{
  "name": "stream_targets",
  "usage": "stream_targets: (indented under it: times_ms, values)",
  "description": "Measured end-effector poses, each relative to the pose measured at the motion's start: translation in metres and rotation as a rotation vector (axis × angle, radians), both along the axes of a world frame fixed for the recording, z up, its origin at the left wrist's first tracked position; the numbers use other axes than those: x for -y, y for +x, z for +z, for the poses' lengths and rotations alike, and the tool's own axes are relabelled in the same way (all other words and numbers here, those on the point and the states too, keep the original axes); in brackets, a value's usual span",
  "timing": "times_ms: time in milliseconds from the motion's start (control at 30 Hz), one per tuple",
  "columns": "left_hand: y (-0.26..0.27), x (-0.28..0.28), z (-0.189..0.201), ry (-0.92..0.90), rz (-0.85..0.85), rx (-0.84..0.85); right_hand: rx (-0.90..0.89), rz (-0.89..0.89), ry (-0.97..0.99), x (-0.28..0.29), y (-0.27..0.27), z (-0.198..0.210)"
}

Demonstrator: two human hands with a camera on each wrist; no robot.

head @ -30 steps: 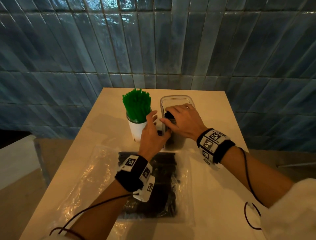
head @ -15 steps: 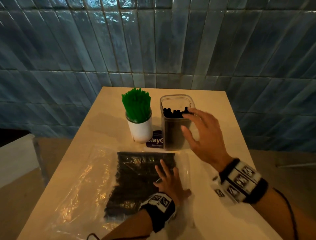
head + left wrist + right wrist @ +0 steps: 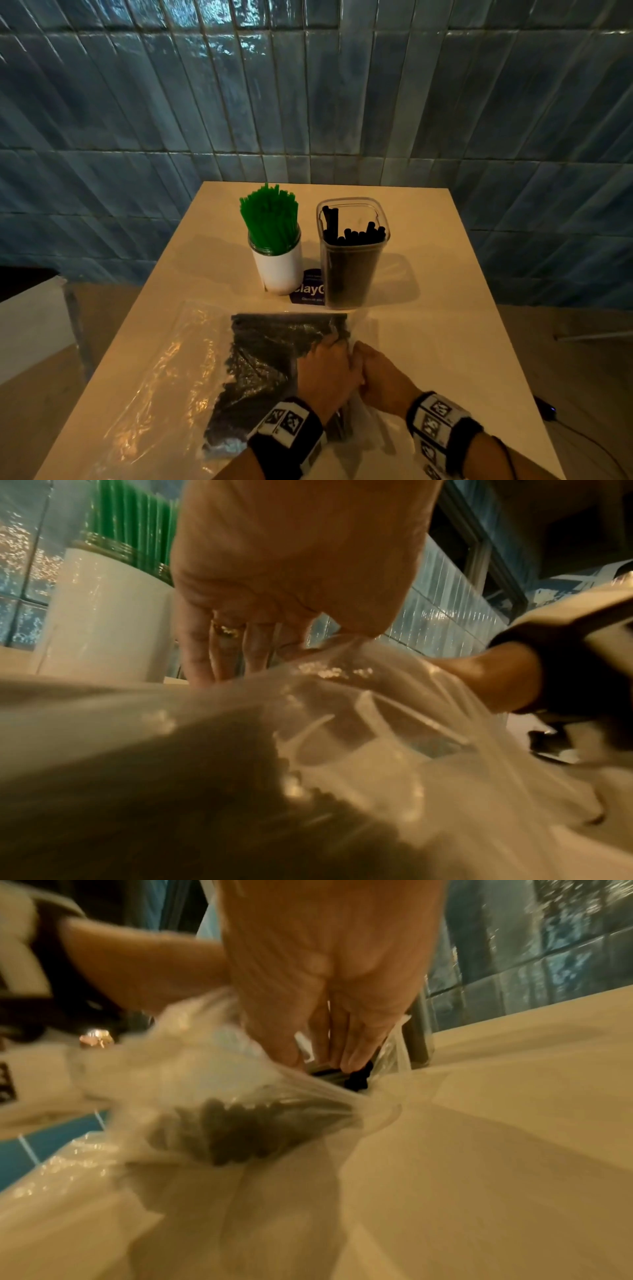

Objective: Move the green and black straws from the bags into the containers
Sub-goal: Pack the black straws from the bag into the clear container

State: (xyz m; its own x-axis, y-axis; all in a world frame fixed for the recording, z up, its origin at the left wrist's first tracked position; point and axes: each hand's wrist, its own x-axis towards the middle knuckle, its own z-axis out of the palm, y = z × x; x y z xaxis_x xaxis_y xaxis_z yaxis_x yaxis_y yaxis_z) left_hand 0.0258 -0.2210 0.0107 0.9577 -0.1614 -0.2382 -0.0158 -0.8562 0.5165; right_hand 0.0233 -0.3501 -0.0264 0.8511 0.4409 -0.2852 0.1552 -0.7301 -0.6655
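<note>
- We see the white jar (image 3: pixel 279 270) of upright green straws (image 3: pixel 269 219) and the clear container (image 3: pixel 349 270) of upright black straws (image 3: pixel 359 234) standing side by side on the tabletop (image 3: pixel 428 274), beyond the bag.
- The clear bag (image 3: pixel 164 370) lies flat near us; its black straws (image 3: pixel 260 359) run toward the containers.
- Our left hand (image 3: pixel 325 371) and right hand (image 3: pixel 383 378) touch at the bag's right edge; right fingers (image 3: pixel 356 1047) reach black straws; whether either hand grips we cannot tell.

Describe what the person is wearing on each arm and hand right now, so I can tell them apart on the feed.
The left hand and right hand are bare. Each wrist has a black band with white square-patterned marker tiles: left band, right band. The left hand wears a gold ring. A thin dark cable runs along the right forearm.
</note>
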Motion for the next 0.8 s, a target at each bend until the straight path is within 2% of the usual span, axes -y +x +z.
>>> stream_targets:
  times_ms: [67, 367, 600, 633, 700, 800]
  values:
    - [-0.001, 0.0, 0.003, -0.031, -0.002, -0.04, -0.039, -0.036, 0.025, -0.007, 0.004, -0.004]
    - [0.0, -0.003, -0.004, -0.094, 0.008, -0.017, -0.374, -0.39, 0.596, -0.028, 0.005, 0.014]
    - [0.001, -0.002, -0.002, -0.072, -0.007, -0.024, -0.519, -0.641, 0.73, -0.036, 0.009, 0.01]
    - [0.001, -0.002, -0.001, -0.068, -0.006, -0.024, -0.546, -0.65, 0.733, -0.035, 0.01, 0.007]
    - [0.002, -0.002, 0.0, -0.062, -0.007, -0.025, -0.522, -0.581, 0.583, -0.031, 0.012, 0.005]
    - [0.003, -0.003, 0.0, -0.077, -0.012, -0.033, -0.353, -0.265, 0.134, -0.019, 0.012, 0.001]
